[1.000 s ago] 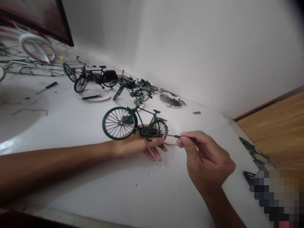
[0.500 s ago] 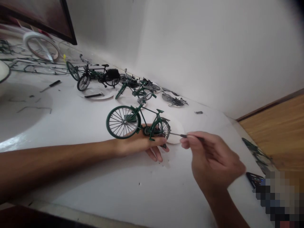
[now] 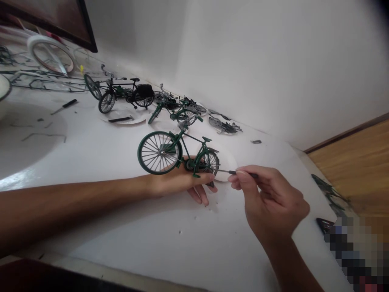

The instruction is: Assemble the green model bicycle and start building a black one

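A green miniature bicycle [image 3: 194, 140] is held up just above the white table, its front wheel to the left. My left hand [image 3: 185, 180] grips it low at the rear wheel, thumb on the near side and the other fingers behind and below. My right hand [image 3: 267, 194] pinches the dark handle of a thin screwdriver [image 3: 232, 172]. Its metal shaft points left and reaches the rear wheel; whether the tip touches a screw is too small to tell. A round white disc [image 3: 227, 158] lies behind the rear wheel.
A black miniature bicycle [image 3: 124, 91] and a smaller green one [image 3: 173, 109] stand behind. Grey bicycle parts [image 3: 225, 125] lie by the wall. At left are a dark-handled tool [image 3: 65, 105], bent wire [image 3: 44, 136] and a white ring [image 3: 50, 54]. A dark screen [image 3: 51, 22] overhangs the back left.
The bicycle and both hands appear nearly still. The right hand has shifted slightly left and up in the picture, with the screwdriver staying at the rear wheel.
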Motion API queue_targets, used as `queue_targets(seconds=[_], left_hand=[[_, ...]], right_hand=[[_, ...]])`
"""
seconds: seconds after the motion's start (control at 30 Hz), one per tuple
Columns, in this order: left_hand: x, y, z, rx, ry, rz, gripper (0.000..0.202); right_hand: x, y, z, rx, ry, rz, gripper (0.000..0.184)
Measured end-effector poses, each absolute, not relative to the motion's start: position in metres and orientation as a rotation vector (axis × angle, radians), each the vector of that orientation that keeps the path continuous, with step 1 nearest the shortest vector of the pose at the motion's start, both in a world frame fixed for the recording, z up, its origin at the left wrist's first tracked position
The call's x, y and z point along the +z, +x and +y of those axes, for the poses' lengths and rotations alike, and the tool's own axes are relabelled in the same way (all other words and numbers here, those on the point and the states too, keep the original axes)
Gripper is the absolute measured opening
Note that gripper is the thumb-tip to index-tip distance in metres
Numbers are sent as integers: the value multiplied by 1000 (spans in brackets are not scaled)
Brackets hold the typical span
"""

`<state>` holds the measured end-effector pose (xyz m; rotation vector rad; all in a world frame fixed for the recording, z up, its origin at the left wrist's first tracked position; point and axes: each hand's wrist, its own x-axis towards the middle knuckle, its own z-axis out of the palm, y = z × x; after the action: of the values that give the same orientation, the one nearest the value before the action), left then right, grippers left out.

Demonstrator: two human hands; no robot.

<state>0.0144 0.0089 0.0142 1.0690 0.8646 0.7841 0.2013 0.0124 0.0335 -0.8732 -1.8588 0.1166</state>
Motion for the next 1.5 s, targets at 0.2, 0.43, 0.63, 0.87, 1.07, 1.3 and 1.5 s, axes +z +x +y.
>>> queue_targets(seconds=[0.2, 0.43, 0.63, 0.87, 1.07, 1.3, 1.5], left_hand=[[13, 14, 11, 772, 1065, 855, 24], [13, 12, 11, 764, 1086, 841, 24], [12, 12, 11, 762, 1075, 828, 23], [9, 12, 12, 773, 1079, 799, 24], [10, 12, 11, 760, 1075, 825, 27], [9, 12, 12, 751, 1073, 824, 25], [7, 16, 13, 803, 1050, 886, 19]], right_hand=[[37, 207, 16, -55, -870, -1926, 7], [39, 210, 17, -103, -893, -1953, 7], [37, 211, 17, -93, -891, -1959, 6], [35, 212, 17, 5, -901, -1911, 9], [34, 212, 18, -24, -864, -1906, 8], [38, 208, 15, 42, -919, -1923, 7], [42, 210, 15, -202, -957, -2108, 23]])
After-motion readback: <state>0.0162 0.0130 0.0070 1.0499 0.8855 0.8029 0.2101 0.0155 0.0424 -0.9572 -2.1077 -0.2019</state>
